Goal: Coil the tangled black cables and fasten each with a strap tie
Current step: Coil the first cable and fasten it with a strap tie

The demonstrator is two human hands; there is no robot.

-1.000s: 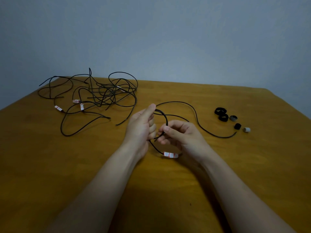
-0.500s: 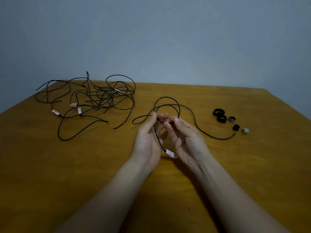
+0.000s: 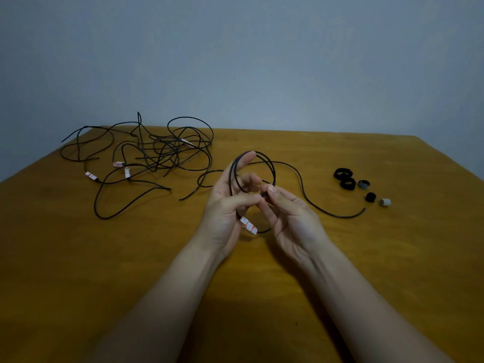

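Above the middle of the wooden table (image 3: pixel 78 258), my left hand (image 3: pixel 227 203) holds a black cable (image 3: pixel 272 169) wound in loops round its fingers, the thumb pressing the strands. My right hand (image 3: pixel 285 216) pinches the same cable between thumb and fingertips just right of the loops. A white tag with red marks (image 3: pixel 248 225) hangs from the cable end between my palms. The cable's free tail (image 3: pixel 327 212) trails right across the table. A tangled pile of black cables (image 3: pixel 146 158) with several white tags lies at the far left.
Several rolled strap ties lie at the right: two black rings (image 3: pixel 345 178), a grey one (image 3: pixel 363 184), a small black one (image 3: pixel 370 197) and a light grey one (image 3: pixel 385 202). A plain grey wall stands behind the table's far edge.
The loops have grown larger and now wrap round my left fingers. Both hands have risen slightly, and my right hand has shifted its pinch along the cable. The tail has been drawn in.
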